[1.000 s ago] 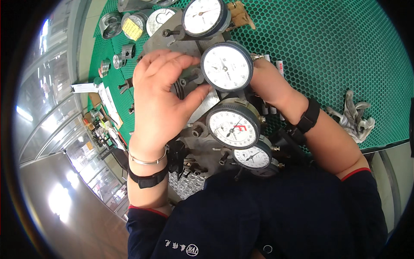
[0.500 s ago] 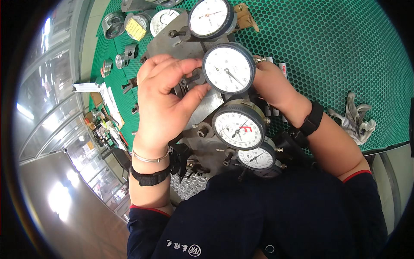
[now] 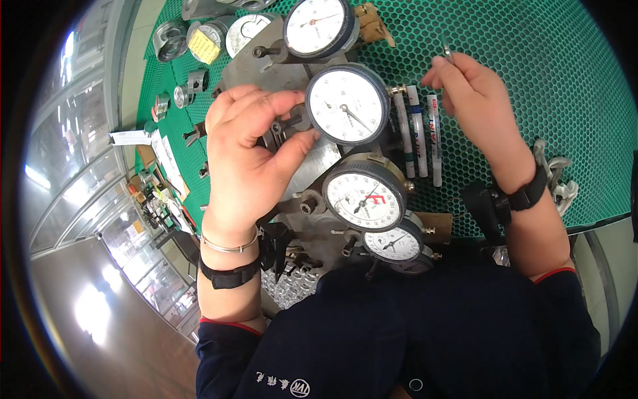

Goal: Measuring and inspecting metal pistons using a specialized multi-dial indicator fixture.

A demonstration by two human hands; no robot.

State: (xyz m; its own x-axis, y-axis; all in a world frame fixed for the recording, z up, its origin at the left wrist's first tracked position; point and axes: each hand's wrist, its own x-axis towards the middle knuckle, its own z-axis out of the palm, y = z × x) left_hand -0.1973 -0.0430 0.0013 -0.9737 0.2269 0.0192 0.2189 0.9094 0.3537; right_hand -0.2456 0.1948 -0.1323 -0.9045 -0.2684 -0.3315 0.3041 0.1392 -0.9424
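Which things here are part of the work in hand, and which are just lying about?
In hand: left hand at the bracket beside the second dial gauge; right hand pinching a small metal piece.
Lying about: marker pens, metal cylinders, chain, green mat.

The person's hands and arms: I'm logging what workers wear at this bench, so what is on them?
Both hands are bare, left hand and right hand. The left wrist carries a thin silver bangle and a black strap; the right wrist a black band. Dark navy sleeves end in red-edged cuffs.
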